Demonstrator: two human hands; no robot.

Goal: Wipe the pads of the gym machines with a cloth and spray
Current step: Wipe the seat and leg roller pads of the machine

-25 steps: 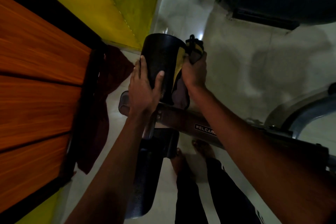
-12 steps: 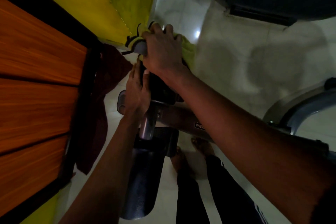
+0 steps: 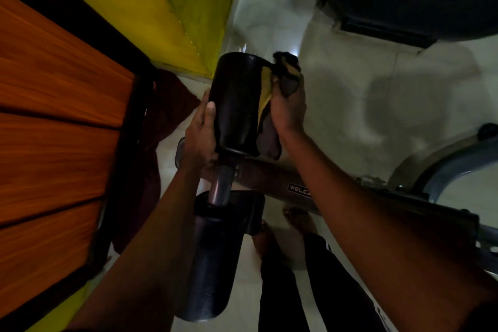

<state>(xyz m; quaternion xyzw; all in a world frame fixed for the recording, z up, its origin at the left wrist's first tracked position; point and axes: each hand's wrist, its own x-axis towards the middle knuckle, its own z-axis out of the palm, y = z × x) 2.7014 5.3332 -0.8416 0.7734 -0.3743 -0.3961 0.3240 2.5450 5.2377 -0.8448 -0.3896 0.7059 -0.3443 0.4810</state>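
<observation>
The upper roller pad (image 3: 237, 102), a black foam cylinder, stands on end in the middle of the view, above the machine's steel axle (image 3: 219, 186). The cloth (image 3: 265, 89), yellow with dark patches, lies against the pad's right side. The right hand (image 3: 288, 108) grips the cloth in a closed fist, with a bunched end sticking out above the knuckles and another fold hanging below the wrist. The left hand (image 3: 199, 129) holds the pad's left side: the thumb lies on the front, while the fingers go round behind and are hidden.

Below the axle a second roller pad (image 3: 213, 264) points toward the camera. A frame bar (image 3: 269, 178) runs off to the right; the right forearm cuts its label off at "WELCA". Bare feet (image 3: 296, 218) stand on the pale tiled floor (image 3: 350, 89). The light is dim. A dark reddish cloth (image 3: 167, 116) hangs beside an orange wooden panel (image 3: 54, 116), and its shape is hard to make out.
</observation>
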